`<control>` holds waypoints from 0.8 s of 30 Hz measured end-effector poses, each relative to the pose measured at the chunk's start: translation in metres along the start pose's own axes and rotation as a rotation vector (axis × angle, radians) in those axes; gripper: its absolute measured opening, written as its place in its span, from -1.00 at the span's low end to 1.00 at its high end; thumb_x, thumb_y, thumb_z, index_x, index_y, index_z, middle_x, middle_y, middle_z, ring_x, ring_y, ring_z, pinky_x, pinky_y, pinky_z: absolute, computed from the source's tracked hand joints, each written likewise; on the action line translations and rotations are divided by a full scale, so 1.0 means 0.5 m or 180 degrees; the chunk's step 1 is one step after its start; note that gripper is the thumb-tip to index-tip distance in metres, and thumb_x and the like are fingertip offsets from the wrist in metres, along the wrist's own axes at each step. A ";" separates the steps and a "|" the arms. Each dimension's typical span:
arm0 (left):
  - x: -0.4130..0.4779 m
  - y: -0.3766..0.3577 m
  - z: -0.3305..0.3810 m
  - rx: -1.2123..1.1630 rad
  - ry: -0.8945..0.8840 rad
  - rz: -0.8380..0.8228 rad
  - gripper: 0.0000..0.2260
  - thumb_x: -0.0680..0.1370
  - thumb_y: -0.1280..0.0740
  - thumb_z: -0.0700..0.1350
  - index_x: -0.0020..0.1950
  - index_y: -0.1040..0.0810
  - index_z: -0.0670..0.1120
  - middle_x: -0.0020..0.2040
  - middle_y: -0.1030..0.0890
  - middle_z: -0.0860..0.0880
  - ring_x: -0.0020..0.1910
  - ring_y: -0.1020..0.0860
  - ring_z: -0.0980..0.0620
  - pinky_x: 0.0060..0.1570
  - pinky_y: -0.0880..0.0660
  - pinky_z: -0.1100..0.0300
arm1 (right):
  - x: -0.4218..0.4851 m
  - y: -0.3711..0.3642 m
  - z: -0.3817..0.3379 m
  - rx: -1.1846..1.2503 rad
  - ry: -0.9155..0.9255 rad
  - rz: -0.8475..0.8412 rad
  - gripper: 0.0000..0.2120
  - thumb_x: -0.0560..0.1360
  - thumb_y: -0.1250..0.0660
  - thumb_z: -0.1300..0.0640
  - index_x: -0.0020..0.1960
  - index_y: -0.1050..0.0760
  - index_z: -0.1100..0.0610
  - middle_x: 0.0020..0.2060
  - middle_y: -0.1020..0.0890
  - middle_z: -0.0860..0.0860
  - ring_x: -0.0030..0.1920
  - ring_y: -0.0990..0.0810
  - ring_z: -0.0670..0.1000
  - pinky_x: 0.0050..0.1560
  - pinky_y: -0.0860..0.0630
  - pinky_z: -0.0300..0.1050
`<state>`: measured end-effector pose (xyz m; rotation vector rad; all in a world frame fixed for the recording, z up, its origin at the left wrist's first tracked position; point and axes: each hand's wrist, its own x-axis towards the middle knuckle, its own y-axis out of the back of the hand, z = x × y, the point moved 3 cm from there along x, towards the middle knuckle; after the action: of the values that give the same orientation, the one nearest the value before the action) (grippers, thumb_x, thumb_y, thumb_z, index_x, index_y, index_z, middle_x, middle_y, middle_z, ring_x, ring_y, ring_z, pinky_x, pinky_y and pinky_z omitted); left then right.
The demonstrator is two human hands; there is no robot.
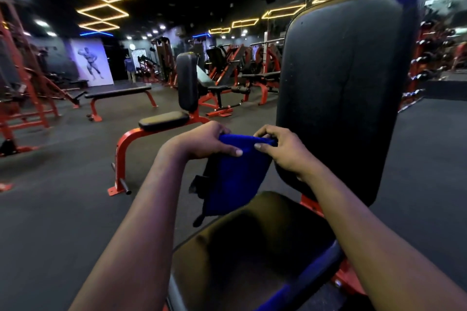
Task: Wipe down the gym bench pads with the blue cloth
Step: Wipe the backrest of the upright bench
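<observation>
**Q:** Where is the blue cloth (235, 177)?

**A:** It is held in the air between both hands. It hangs down from its top edge, folded or doubled. It sits in front of the lower left edge of the upright back pad (348, 83) and above the far left part of the seat pad (252, 247). Whether its lowest corner touches the seat pad cannot be told.

**Q:** What is the state of the hands?

**A:** The left hand (204, 142) grips the top edge of the cloth, fingers curled over it and thumb laid across the front. The right hand (280, 151) pinches the top right corner between thumb and fingertips. Both forearms reach forward over the seat pad.

**Q:** What is the condition of the pads?

**A:** Both are black, with blue light reflected along their edges. The back pad stands nearly upright behind the seat pad.

**Q:** What are the surroundings?

**A:** A second bench (187, 81) with a red frame stands to the left on the dark floor (63, 197). A flat bench (118, 93) stands beyond it.
</observation>
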<state>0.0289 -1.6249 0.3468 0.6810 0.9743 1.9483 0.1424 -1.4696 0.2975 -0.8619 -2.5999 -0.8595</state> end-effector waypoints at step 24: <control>0.075 -0.438 0.219 -0.2443 0.0342 0.2919 -0.77 0.61 -0.28 -0.12 0.22 -0.46 -0.20 0.03 -0.61 -0.21 0.04 -0.56 -0.25 -0.13 -0.29 0.22 | -0.124 0.315 0.242 0.1381 -0.0575 0.2394 -0.55 0.69 -0.09 -0.06 -0.20 -0.51 0.18 -0.48 -0.53 -0.06 -0.48 -0.48 -0.10 -0.46 -0.35 -0.23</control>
<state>0.1866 -1.4745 0.2295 0.6005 -0.1666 2.9008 0.2800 -1.3215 0.2473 -1.6448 -2.1543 -0.0122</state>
